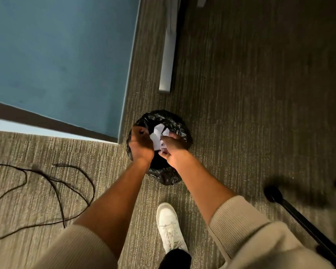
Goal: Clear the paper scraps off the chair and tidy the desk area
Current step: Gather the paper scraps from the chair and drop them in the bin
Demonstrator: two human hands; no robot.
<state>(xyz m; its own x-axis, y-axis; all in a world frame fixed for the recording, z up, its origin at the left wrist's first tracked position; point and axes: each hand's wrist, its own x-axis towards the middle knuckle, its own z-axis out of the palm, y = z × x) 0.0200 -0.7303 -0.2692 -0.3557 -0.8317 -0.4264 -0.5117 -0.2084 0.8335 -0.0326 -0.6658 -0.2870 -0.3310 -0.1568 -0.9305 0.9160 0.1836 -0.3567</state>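
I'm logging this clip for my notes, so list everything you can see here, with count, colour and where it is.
Bin: one, lined with a black bag, on the carpet at centre, under the hands.
Paper scraps: several, white, between the hands over the bin's opening.
Partition panel: one, blue, upper left.
Desk leg: one, pale grey, on the carpet beyond the bin.
Cables: a loose tangle, black, on the carpet at left.
Chair base: partly in view, black, lower right.
Carpet: grey-brown, ribbed, covering the floor.
Shoe: one, white, bottom centre.
Sleeves: two, beige, pushed up the forearms.
Left hand: over the bin, on the scraps.
Right hand: over the bin, holding scraps.
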